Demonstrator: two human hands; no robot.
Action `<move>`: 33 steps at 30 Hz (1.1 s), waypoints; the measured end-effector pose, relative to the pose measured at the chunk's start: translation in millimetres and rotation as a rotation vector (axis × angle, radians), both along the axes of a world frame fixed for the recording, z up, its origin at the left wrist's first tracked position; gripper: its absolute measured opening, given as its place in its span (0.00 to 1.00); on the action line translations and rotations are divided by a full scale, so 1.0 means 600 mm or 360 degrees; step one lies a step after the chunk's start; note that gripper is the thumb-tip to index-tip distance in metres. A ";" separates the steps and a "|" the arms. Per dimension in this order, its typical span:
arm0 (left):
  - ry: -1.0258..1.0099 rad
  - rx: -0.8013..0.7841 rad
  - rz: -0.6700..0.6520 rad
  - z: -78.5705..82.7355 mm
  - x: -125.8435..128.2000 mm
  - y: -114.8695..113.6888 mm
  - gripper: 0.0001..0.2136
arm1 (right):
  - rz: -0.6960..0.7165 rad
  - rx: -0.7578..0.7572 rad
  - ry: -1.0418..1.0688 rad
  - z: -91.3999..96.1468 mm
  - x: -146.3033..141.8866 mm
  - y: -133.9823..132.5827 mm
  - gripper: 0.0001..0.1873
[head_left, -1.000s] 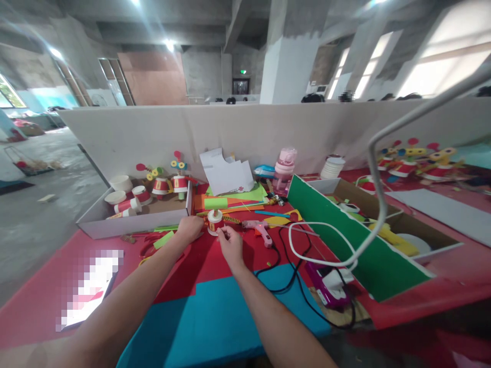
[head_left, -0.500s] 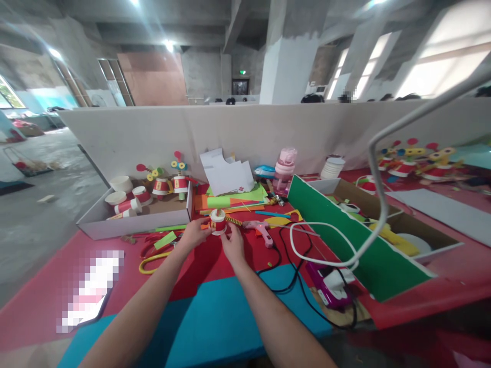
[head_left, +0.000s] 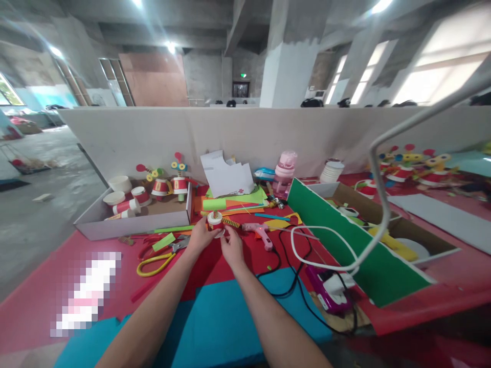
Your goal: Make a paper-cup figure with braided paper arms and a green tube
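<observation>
A small paper cup (head_left: 215, 220) wrapped in a red band, its white end up, sits between my two hands at the middle of the table. My left hand (head_left: 201, 237) grips its left side, thumb across the lower front. At the lower right edge of the cup, the fingers of my right hand (head_left: 232, 246) are pinched together. A yellow folded-paper spring (head_left: 231, 224) sticks out to the right behind my right fingertips. Just beyond it lies a pink hot glue gun (head_left: 259, 231). Scissors with yellow handles (head_left: 156, 265) and red-handled pliers (head_left: 148, 250) lie left of my left hand.
A white box (head_left: 130, 225) with red-and-white cups and two finished figures stands at the left. On the right are a green-sided box (head_left: 345, 245), a white cable loop (head_left: 293, 243) and a purple power strip (head_left: 326, 294). Coloured paper (head_left: 233, 197) is stacked behind the cup.
The cup has shifted slightly left and its top tips a little. My left hand has come round the front of it, the thumb now lying across its lower part.
</observation>
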State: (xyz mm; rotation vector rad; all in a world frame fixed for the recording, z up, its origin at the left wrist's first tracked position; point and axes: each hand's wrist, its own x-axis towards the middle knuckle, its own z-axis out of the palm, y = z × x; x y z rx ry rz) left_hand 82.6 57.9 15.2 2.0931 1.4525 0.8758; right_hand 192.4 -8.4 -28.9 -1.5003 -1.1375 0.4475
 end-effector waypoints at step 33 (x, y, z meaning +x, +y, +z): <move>0.1318 0.0321 -0.0286 0.074 -0.049 0.027 0.09 | -0.0458 0.0239 -0.0212 0.060 0.015 -0.026 0.24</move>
